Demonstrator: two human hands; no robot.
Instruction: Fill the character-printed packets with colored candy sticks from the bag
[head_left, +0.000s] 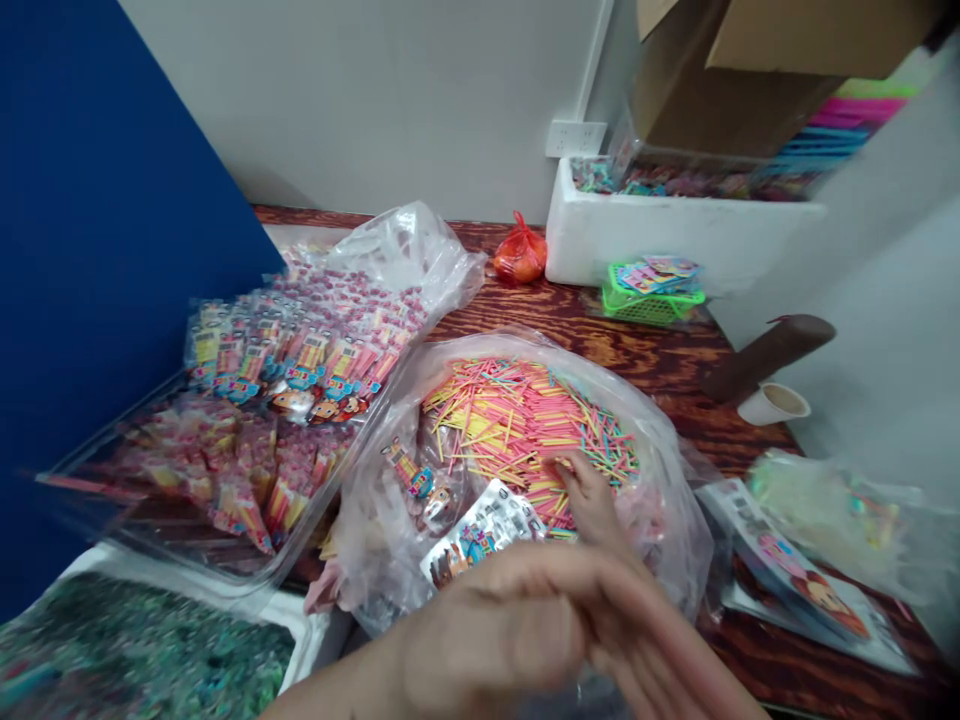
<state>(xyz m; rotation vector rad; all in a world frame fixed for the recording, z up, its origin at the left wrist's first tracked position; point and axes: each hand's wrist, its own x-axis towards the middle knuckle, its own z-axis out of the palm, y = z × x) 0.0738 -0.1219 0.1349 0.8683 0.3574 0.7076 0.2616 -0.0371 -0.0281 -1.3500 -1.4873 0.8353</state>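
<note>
My right hand (pixel 590 497) reaches into a heap of thin pink, yellow and blue sticks (pixel 525 410) in a large clear plastic bag (pixel 667 440). Its fingertips are bent together on the sticks; what they grip is too small to make out. Close to the camera, my left hand (pixel 525 610) passes over my right forearm, blurred, its fingers stretched out and the thumb apart, with nothing visible in it. Just beyond it lies a silvery printed pouch (pixel 484 530). A filled packet with a cartoon face (pixel 420 480) rests left of the heap.
Left, a clear tray (pixel 281 575) holds many filled packets (pixel 300 370). A white foam box (pixel 150 590) stands below it. Behind are a red bag (pixel 520 252), a green basket (pixel 652 305) and a foam box (pixel 660 235). A paper cup (pixel 772 403) and printed packaging (pixel 810 580) lie right.
</note>
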